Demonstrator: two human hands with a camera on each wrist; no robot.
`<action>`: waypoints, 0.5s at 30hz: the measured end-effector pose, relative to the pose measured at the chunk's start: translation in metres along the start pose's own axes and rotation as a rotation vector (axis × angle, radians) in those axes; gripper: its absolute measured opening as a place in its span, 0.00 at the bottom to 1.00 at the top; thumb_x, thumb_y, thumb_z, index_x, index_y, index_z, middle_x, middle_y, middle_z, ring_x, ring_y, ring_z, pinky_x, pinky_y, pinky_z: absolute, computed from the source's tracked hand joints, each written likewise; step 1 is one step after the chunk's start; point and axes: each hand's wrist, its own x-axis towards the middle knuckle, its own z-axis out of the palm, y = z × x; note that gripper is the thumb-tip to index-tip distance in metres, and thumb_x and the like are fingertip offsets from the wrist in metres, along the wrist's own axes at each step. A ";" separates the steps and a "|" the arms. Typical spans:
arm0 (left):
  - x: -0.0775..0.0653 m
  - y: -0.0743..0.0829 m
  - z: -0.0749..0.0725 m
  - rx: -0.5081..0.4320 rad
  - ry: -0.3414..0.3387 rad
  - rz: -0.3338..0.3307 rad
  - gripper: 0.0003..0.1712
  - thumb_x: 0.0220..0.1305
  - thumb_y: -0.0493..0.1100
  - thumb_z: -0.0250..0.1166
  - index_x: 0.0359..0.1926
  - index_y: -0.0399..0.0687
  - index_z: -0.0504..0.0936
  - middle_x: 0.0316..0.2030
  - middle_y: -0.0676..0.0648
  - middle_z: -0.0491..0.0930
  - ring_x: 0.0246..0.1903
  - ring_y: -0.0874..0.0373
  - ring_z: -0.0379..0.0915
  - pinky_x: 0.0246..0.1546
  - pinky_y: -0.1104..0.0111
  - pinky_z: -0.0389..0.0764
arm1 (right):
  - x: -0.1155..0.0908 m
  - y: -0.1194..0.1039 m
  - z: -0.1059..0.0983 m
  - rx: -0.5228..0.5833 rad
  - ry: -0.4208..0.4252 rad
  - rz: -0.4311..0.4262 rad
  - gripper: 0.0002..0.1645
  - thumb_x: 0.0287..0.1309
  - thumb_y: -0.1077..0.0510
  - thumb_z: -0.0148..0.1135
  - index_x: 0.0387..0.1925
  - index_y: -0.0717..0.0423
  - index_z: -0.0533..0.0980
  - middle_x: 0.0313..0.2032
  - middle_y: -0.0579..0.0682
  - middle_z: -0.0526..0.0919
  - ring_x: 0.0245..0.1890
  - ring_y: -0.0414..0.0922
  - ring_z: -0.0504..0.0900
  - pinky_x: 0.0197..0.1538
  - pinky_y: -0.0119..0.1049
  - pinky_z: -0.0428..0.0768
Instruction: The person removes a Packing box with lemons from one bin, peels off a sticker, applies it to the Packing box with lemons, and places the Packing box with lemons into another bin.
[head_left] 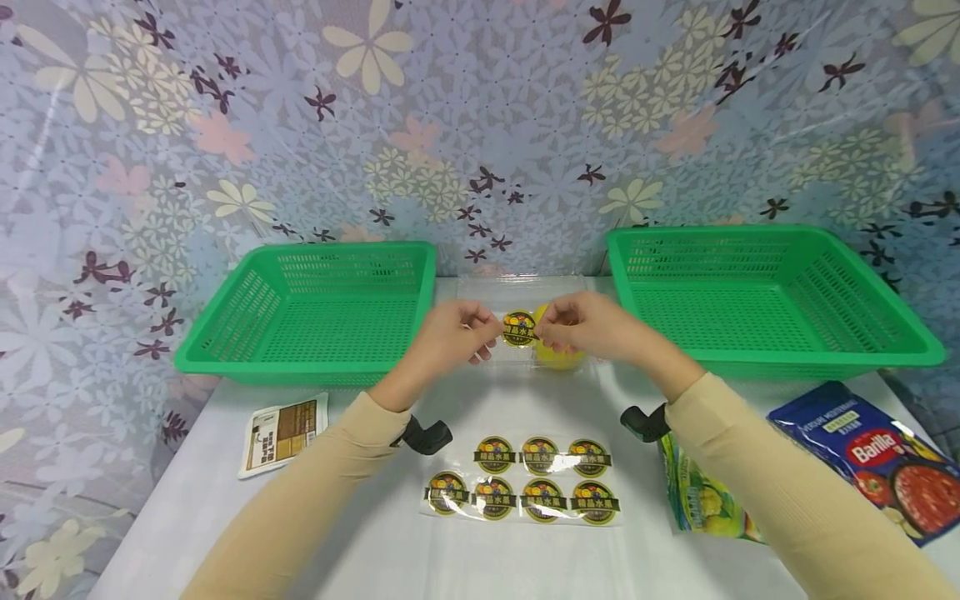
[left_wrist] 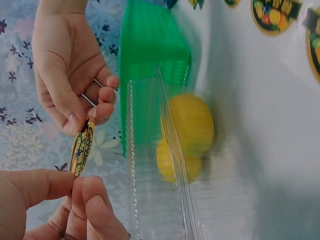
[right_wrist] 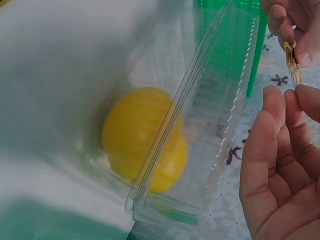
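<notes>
Between the two hands is a round black-and-gold fruit sticker (head_left: 519,328), held by its opposite edges. My left hand (head_left: 459,332) pinches one edge between thumb and finger. The other edge is pinched by my right hand (head_left: 583,323). In both wrist views the sticker (left_wrist: 82,149) is seen nearly edge-on. Beneath the hands lies a clear plastic clamshell box (right_wrist: 212,150), its lid raised at the hinge. Yellow round fruit (right_wrist: 137,132) sits inside it; in the head view my right hand partly covers the fruit.
A sheet of several more stickers (head_left: 519,481) lies nearer me. Green plastic baskets stand left (head_left: 345,329) and right (head_left: 757,321). A white-and-brown packet (head_left: 283,435) lies at left; a green pouch (head_left: 708,500) and a blue Barilla pouch (head_left: 870,454) lie at right.
</notes>
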 end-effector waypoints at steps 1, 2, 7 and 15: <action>0.003 0.000 0.000 0.000 0.001 -0.009 0.09 0.75 0.43 0.68 0.43 0.40 0.87 0.32 0.44 0.87 0.32 0.44 0.88 0.35 0.57 0.93 | 0.002 0.001 -0.001 -0.003 0.004 0.005 0.12 0.77 0.54 0.63 0.41 0.59 0.84 0.31 0.52 0.85 0.34 0.49 0.82 0.39 0.36 0.85; 0.006 -0.001 0.000 -0.001 0.002 -0.018 0.09 0.75 0.43 0.68 0.44 0.40 0.87 0.31 0.44 0.87 0.31 0.46 0.88 0.34 0.58 0.93 | 0.004 0.002 -0.001 -0.005 0.009 0.008 0.12 0.77 0.54 0.63 0.41 0.59 0.84 0.31 0.51 0.85 0.34 0.49 0.82 0.40 0.36 0.85; 0.021 -0.001 0.000 0.025 0.015 -0.039 0.10 0.76 0.44 0.67 0.44 0.41 0.88 0.32 0.44 0.87 0.30 0.49 0.88 0.29 0.63 0.90 | 0.016 0.008 -0.005 -0.017 0.038 0.019 0.13 0.77 0.55 0.63 0.42 0.61 0.84 0.28 0.50 0.83 0.32 0.47 0.81 0.39 0.39 0.85; 0.042 0.003 0.000 0.114 0.064 -0.063 0.11 0.76 0.43 0.68 0.39 0.39 0.89 0.32 0.39 0.88 0.22 0.57 0.83 0.20 0.72 0.83 | 0.033 0.013 -0.011 -0.098 0.084 0.073 0.15 0.76 0.51 0.65 0.41 0.59 0.85 0.30 0.52 0.86 0.34 0.50 0.82 0.37 0.36 0.83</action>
